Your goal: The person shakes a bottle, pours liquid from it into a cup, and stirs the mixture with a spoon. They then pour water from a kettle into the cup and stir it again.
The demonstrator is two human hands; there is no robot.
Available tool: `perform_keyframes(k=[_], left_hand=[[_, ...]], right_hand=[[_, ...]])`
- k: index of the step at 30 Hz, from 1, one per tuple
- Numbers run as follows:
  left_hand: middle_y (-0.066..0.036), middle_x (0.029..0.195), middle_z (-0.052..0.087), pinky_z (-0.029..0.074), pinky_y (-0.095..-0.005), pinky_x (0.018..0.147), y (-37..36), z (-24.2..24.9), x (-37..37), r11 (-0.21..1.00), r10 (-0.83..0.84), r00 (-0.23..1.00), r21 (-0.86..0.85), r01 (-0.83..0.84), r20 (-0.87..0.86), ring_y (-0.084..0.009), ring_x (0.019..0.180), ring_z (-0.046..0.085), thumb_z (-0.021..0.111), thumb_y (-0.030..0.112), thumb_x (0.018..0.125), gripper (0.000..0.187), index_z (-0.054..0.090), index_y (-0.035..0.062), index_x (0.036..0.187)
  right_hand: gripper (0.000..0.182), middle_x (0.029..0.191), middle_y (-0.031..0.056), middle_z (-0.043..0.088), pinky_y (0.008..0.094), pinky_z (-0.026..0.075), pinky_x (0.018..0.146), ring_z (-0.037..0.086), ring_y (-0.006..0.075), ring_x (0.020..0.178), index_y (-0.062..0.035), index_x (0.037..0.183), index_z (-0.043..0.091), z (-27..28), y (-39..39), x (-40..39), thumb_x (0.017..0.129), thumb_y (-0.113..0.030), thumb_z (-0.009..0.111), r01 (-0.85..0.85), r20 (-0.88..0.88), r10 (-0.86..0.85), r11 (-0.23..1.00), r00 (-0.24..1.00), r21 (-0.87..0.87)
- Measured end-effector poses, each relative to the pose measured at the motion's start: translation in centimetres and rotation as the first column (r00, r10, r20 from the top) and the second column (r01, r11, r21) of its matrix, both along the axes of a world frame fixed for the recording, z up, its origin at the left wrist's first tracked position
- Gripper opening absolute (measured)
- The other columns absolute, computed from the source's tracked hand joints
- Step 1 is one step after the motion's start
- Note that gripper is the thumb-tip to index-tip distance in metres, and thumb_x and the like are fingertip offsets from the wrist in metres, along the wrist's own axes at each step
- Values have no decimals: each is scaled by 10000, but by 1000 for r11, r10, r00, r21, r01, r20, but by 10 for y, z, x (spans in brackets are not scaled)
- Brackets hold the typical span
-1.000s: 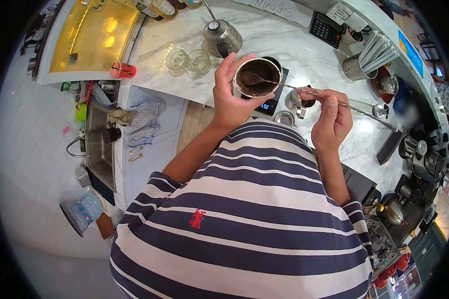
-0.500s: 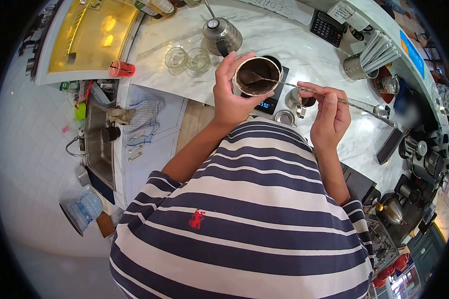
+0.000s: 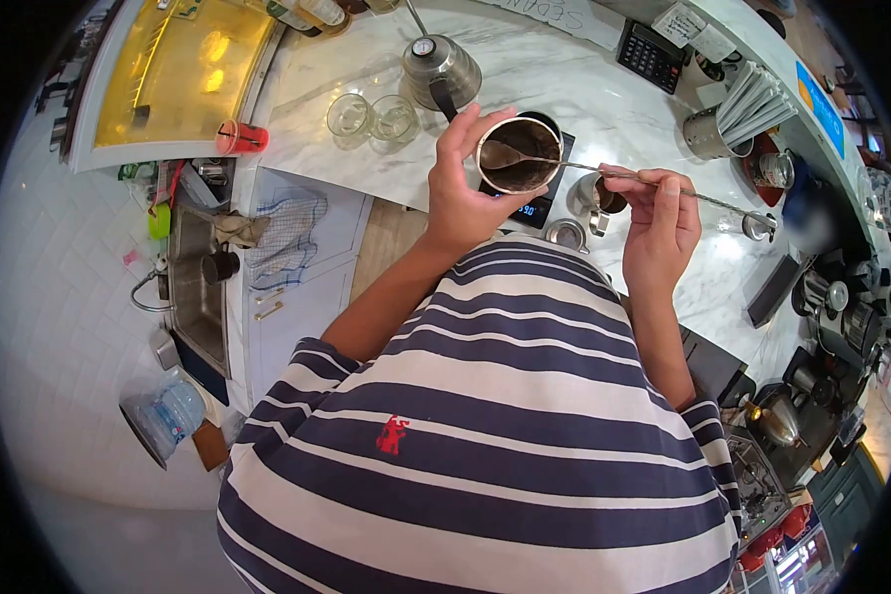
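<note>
My left hand (image 3: pixel 463 188) is wrapped round a white cup (image 3: pixel 521 186) with dark brown contents, held tilted above the counter. The long spoon (image 3: pixel 604 172) is pinched in my right hand (image 3: pixel 660 223), its bowl inside the cup near the left wall. Behind the cup is a black scale (image 3: pixel 534 211) with a lit blue display, partly hidden. A metal cup (image 3: pixel 598 198) and a small round metal container (image 3: pixel 566 235) stand between the scale and my right hand.
A steel kettle (image 3: pixel 442 71) and two glasses (image 3: pixel 371 119) stand beyond my left hand. Further right are a calculator (image 3: pixel 649 56), a straw holder (image 3: pixel 715 133) and a dark rectangular object (image 3: pixel 773 290). A red cup (image 3: pixel 241 138) and a sink (image 3: pixel 198 307) are left.
Both hands have shifted slightly to the right, with the cup and the spoon. The spoon's bowl stays inside the cup.
</note>
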State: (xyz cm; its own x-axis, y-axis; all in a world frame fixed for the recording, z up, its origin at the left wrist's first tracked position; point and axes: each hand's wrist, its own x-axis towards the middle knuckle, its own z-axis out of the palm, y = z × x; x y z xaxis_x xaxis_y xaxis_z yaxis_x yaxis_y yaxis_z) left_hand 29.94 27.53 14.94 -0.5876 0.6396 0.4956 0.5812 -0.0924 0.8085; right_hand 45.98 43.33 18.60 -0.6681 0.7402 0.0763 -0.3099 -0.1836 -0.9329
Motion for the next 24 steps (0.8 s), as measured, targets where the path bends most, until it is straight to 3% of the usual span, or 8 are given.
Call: perform_keyframes(k=[6,13,18,24], left_hand=[[-224,1362,655,492,-417,1099,3,0,2,998,41,998,42,-43,50,-316,1259,659,985,80,667,1148,257,42,1552],[-230,1399,617,464,-429,1130,-1,-3,3,997,80,993,4,-81,92,-316,1276,634,966,45,686,1217,145,47,1585],[-254,1449,550,481,-422,1132,-8,-6,-1,981,194,977,-41,-191,85,-295,1296,602,937,-10,718,1249,52,35,1600],[-250,1453,548,510,-399,1093,-12,-3,-7,952,306,946,-8,-307,111,-293,1255,629,929,-6,730,1194,99,17,1588]], right_hand=[[297,946,231,761,420,569,960,745,383,1035,-4,1110,569,-5,8,5,1152,-261,427,25,-14,-27,995,1000,-92],[291,946,231,763,436,582,953,754,362,1009,2,1114,565,-4,17,11,1152,-249,425,42,-40,-49,987,998,-156],[296,966,240,753,429,584,973,753,348,998,16,1131,564,-8,35,19,1152,-242,420,132,-31,-136,984,990,-122],[296,993,234,747,420,584,981,750,333,1017,28,1134,562,-23,40,13,1151,-226,412,228,99,-230,973,968,26]])
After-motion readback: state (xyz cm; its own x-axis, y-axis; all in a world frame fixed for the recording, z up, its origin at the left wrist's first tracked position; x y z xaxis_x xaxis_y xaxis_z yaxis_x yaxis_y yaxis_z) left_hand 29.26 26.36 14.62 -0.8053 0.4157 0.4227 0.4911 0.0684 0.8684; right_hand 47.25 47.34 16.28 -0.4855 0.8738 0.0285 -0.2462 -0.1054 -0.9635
